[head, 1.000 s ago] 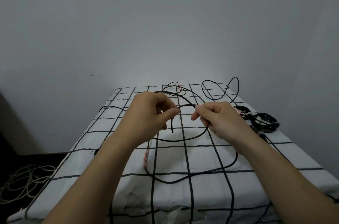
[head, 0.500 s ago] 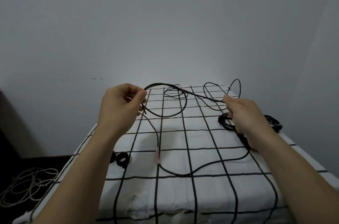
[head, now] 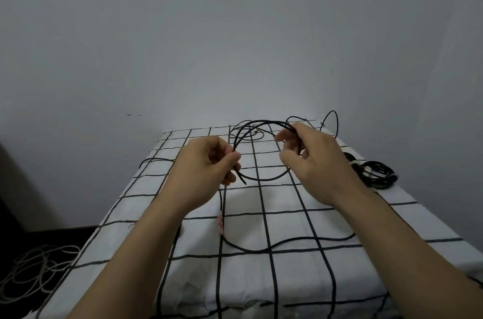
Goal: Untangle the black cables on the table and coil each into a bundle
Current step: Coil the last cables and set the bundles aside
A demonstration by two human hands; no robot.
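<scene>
Two hands held one black cable (head: pixel 264 178) above the counter (head: pixel 136 210), bent into a round loop. The left hand (head: pixel 206 164) pinched the loop's left side between thumb and forefinger, and the cable's short free end poked out down and to the right, just below the thumb. The right hand (head: pixel 316 161) gripped the loop's far right part, its fingers curled round strands that ran close together there. The loop hung between the hands; whether its low arc touched the counter could not be told. From under the left hand the cable dropped to the counter, passed a pink tag (head: pixel 221 222), then swept in a long curve across the near middle and off right under the right forearm. A coiled bundle (head: pixel 376 173) lay at the counter's right edge, just beyond the right wrist. Loose cables (head: pixel 337 122) arched at the far edge behind the right hand, and one thin strand (head: pixel 156 159) lay at far left. A white cloth (head: pixel 295 274) with a black grid covered the counter. On the dark floor (head: pixel 15 240) at near left lay a heap of white cord (head: pixel 34 271). A plain grey wall (head: pixel 235 31) rose behind.
</scene>
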